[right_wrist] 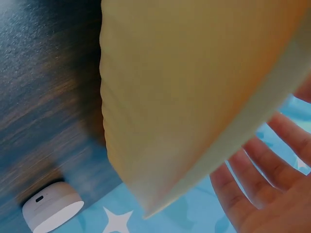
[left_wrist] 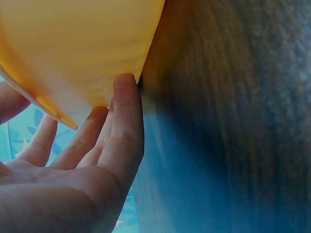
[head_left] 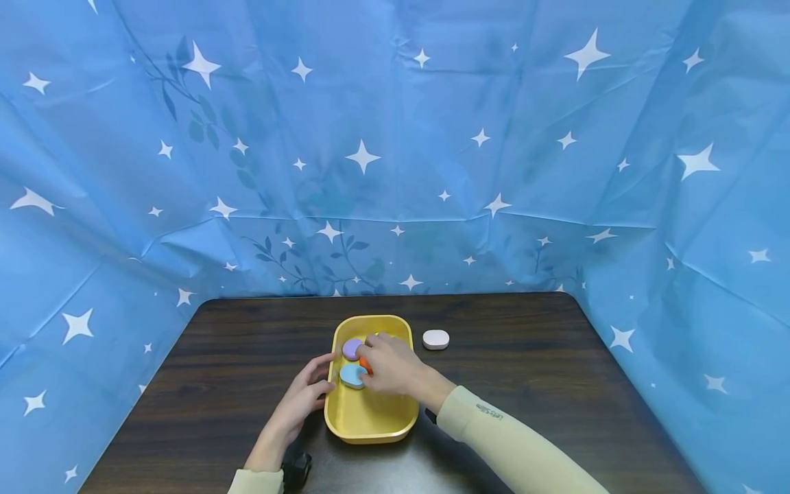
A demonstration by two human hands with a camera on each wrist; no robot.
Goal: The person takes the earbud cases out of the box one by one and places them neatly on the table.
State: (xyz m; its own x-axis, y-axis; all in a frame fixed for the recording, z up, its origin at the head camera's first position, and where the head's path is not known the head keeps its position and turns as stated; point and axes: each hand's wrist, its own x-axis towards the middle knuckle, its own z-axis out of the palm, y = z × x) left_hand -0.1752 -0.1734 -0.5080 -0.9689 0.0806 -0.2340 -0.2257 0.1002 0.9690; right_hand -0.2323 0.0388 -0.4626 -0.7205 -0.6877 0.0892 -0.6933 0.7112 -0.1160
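Observation:
A yellow tray (head_left: pixel 370 429) stands on the dark wooden table. In it lie a lilac rounded piece (head_left: pixel 352 348) and a light blue rounded piece (head_left: pixel 352 375). My right hand (head_left: pixel 391 363) reaches over the tray's right rim and pinches an orange rounded piece (head_left: pixel 367 365) between thumb and fingers, which partly cover it. From the right wrist view, the tray wall hides that piece, and only some fingers (right_wrist: pixel 262 179) show past the rim. My left hand (head_left: pixel 300 394) is at the tray's left side, with nearly straight fingers (left_wrist: pixel 127 111) touching its outer wall.
Right of the tray, on the table (head_left: pixel 524 384), sits a small white rounded case (head_left: pixel 435 339). A dark slot shows in its side in the right wrist view. A blue curtain (head_left: pixel 395 171) with white stars hangs behind and beside the table.

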